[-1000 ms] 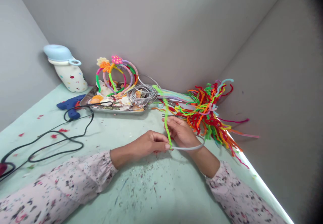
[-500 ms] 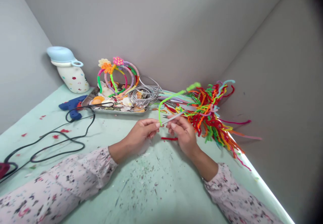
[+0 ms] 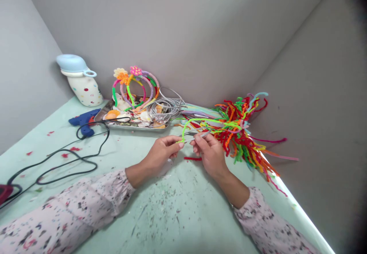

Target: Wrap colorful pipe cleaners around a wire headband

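Sleeves (image 3: pixel 71 212) of pale flowered cloth lead to two bare hands that meet low over the mint-green surface (image 3: pixel 172 212), which is speckled with small cuttings. The left hand (image 3: pixel 162 151) pinches between thumb and forefinger the near end of a bright green fuzzy pipe cleaner (image 3: pixel 206 120), together with the tip of a thin grey plastic headband (image 3: pixel 199 135). The right hand (image 3: pixel 211 154), almost touching the left, is closed on the same grey band just beside that pinch. From the fingers the green pipe cleaner rises, bends in an arch and runs to the right. It seems the green end is being fixed on the band tip. To do this well, I judge, the left pinch should be firm while the turns are laid tight, side by side. A short red piece (image 3: pixel 192 158) lies just under the hands. Further left a black cable (image 3: pixel 71 158) curls toward a blue glue gun (image 3: pixel 83 120). Behind are a metal tray (image 3: pixel 137 127), finished wrapped headbands (image 3: pixel 134 86), a bundle of bare grey bands (image 3: pixel 164 107), a heap of many-coloured pipe cleaners (image 3: pixel 243 135) and a white dotted bottle (image 3: pixel 83 88).
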### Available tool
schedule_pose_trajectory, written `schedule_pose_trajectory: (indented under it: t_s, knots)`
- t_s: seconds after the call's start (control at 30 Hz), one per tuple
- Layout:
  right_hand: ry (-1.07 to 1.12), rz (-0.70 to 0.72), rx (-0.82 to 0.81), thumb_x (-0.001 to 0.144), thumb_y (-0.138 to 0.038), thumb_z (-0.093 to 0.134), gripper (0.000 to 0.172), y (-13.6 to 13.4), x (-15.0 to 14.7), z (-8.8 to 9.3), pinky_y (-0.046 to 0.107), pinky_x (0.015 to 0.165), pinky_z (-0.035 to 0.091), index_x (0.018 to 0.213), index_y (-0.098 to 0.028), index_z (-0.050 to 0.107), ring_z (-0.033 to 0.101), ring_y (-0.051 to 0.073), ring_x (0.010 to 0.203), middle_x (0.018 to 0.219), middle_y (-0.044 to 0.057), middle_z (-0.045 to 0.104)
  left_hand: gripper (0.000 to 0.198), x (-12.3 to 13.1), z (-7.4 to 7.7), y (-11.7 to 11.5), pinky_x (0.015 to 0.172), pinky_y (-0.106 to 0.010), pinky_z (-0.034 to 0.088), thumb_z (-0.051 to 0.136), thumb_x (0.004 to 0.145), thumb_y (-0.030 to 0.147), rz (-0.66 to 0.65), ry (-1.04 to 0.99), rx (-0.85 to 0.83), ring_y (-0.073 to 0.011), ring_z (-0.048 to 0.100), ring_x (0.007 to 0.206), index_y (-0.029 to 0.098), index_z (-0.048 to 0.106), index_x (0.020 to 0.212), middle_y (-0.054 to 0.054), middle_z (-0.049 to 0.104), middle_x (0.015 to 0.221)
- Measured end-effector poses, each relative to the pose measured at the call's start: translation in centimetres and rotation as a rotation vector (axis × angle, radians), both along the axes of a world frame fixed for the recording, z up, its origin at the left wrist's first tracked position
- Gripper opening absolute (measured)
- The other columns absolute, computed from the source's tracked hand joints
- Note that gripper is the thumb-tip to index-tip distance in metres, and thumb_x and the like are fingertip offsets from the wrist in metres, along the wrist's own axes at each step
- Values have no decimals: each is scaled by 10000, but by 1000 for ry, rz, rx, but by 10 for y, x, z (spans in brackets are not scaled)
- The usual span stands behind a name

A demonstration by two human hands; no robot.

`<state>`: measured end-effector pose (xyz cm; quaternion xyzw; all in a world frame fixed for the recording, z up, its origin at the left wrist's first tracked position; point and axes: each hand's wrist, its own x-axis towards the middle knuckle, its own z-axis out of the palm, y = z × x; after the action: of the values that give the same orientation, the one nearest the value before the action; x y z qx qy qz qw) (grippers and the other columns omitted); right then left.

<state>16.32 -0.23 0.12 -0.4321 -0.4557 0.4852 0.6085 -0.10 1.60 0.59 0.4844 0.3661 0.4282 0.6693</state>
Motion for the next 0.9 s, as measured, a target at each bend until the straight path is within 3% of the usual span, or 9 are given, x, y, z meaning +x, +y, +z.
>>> schedule_pose_trajectory:
  t_s: [0.2, 0.3, 0.43, 0.5, 0.57, 0.67, 0.9]
  knots:
    - [-24, -4, -42, 764, -425, 673, 241, 0, -2, 0, 216, 477, 400, 817, -200, 604, 496, 91, 510, 686, -16, 650, 178, 1, 1, 0, 459, -210, 243, 723, 691, 272, 39, -6, 20, -63, 367, 469, 145, 664, 802, 50, 476, 518]
    - [-147, -36, -18, 792, -437, 638, 253, -2, -2, 2, 238, 507, 415, 730, -195, 592, 495, 102, 516, 649, -11, 628, 150, 0, 2, -1, 464, -213, 243, 707, 702, 271, 32, 2, 30, -64, 363, 469, 150, 646, 767, 53, 467, 515]
    - [-412, -288, 235, 828, -378, 606, 191, -5, 2, 2, 283, 603, 443, 738, -213, 571, 514, 140, 617, 677, -5, 569, 138, -1, 2, 0, 476, -217, 255, 682, 726, 278, 28, 0, 37, -67, 371, 477, 155, 622, 743, 52, 465, 527]
    - [-565, -460, 430, 812, -322, 628, 113, -5, 5, 3, 329, 711, 469, 845, -222, 586, 549, 177, 770, 818, 24, 580, 137, -1, 1, 0, 477, -218, 253, 674, 733, 279, 26, -2, 38, -67, 371, 479, 156, 613, 740, 51, 464, 532]
    - [-734, -535, 572, 798, -281, 644, 180, -4, 9, 4, 404, 869, 452, 963, -225, 604, 546, 222, 968, 990, 64, 581, 137, -1, 0, 0, 483, -219, 256, 678, 729, 276, 25, -10, 36, -67, 375, 483, 158, 609, 738, 50, 469, 539]
    - [-886, -460, 624, 813, -263, 629, 262, -1, 12, 6, 458, 978, 401, 1073, -241, 610, 516, 246, 1103, 1116, 83, 570, 133, -2, 0, 0, 493, -220, 263, 684, 720, 265, 25, -32, 23, -67, 377, 486, 161, 602, 721, 52, 470, 534]
    - [-922, -409, 603, 818, -276, 642, 204, 3, 14, 2, 439, 947, 427, 1022, -261, 653, 547, 230, 1042, 1047, 55, 602, 91, -2, 2, 1, 494, -209, 261, 663, 741, 214, 10, -81, -2, -58, 370, 492, 154, 596, 732, 52, 457, 546]
